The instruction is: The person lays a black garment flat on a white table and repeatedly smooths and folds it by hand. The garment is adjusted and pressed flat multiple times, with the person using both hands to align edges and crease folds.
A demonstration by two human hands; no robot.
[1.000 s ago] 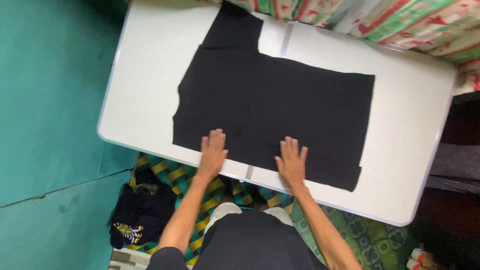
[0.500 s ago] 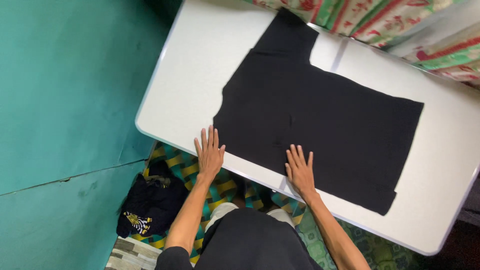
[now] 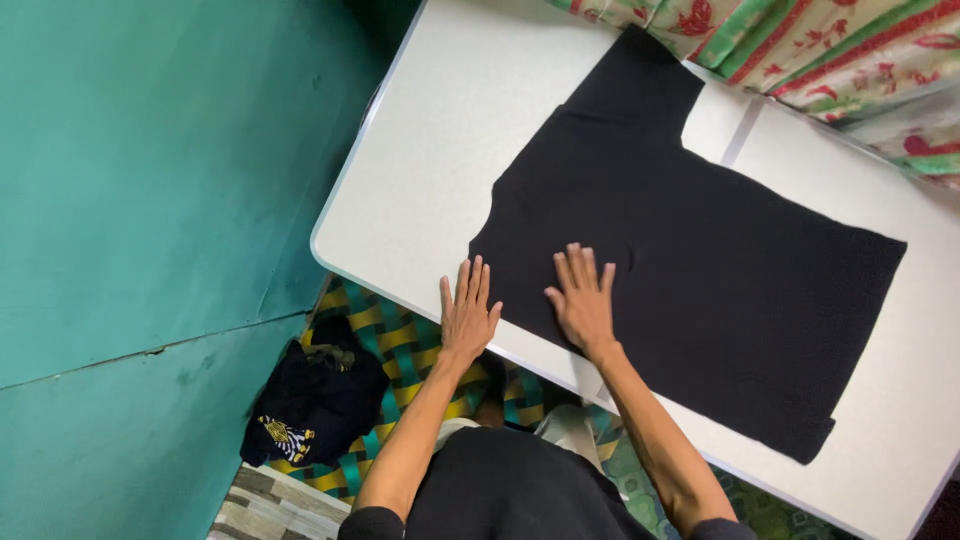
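A black short-sleeved cloth shirt [image 3: 690,260] lies spread flat on a white rectangular table [image 3: 440,150], running from about 11 o'clock, where one sleeve points toward the far edge, down to about 4 o'clock, where its hem ends near the table's right side. The left hand [image 3: 469,316] lies flat, palm down, fingers straight and slightly spread, at the table's near edge around 7 o'clock; it rests mostly on bare table top, with its fingertips just at the shirt's lower corner, and it grips nothing. The right hand [image 3: 583,298] sits just beside it toward 6 o'clock, also flat and open with fingers spread, pressed on the black fabric near the shirt's near edge, holding nothing. The two hands are close together but apart.

A floral cloth in green, red and cream [image 3: 810,50] hangs past the table at 1 o'clock. A teal wall [image 3: 150,170] fills the 9 o'clock side. Below the table, at 7 o'clock, a dark bundle of clothing with a striped print [image 3: 315,400] lies on a checked green and yellow mat [image 3: 395,335].
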